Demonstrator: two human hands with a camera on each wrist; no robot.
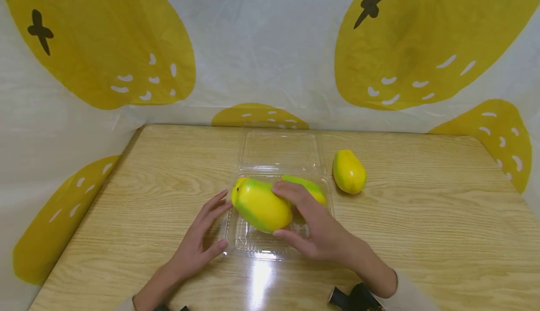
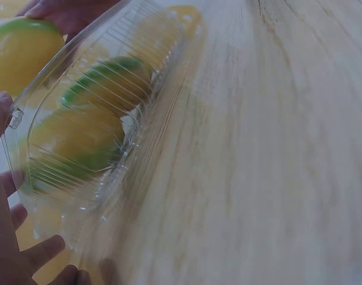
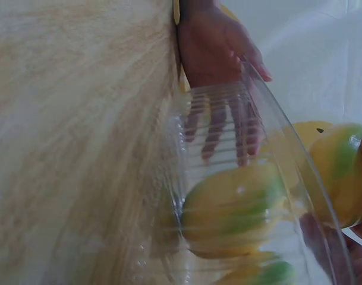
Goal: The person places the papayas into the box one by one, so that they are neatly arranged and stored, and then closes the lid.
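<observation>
Cloth backdrop: 1 white cloth (image 1: 266, 43) behind and left of the table, with 5 yellow fruit prints in the head view.
Table: 1 wood-grain tabletop (image 1: 422, 236), light glare at the near edge.
Container: 1 clear plastic tray (image 1: 266, 254), mid-table; its 1 lid (image 1: 280, 151) is folded back on the far side.
Hands: 2, both bare, forearms coming in from the lower left and lower right.
Right hand pose: right hand (image 1: 312, 226) reaches in over the tray's right side, thumb low, fingers up top, gripping the right end of 1 fruit. Gap is only as wide as the fruit.
Left hand pose: left hand (image 1: 196, 240) sits at the tray's left side, fingers spread, thumb well apart, holding nothing. Can't tell if fingertips touch the plastic.
Fruit count: 4, yellow with green patches.
Held fruit (image 1: 263, 205): 1, over the tray, stem end pointing left.
Tray fruit: 2 inside, side by side through the wall in the wrist views. Right-hand fruit (image 1: 310, 190) partly behind the hand; left-hand fruit (image 2: 79, 139) mostly covered by the held one from above.
Loose fruit (image 1: 349, 172): 1, on the table, just right of the container.
Wrist gear: 2 black pieces, right unit (image 1: 360, 298) clearer, left unit (image 1: 162, 308) nearly cropped.
</observation>
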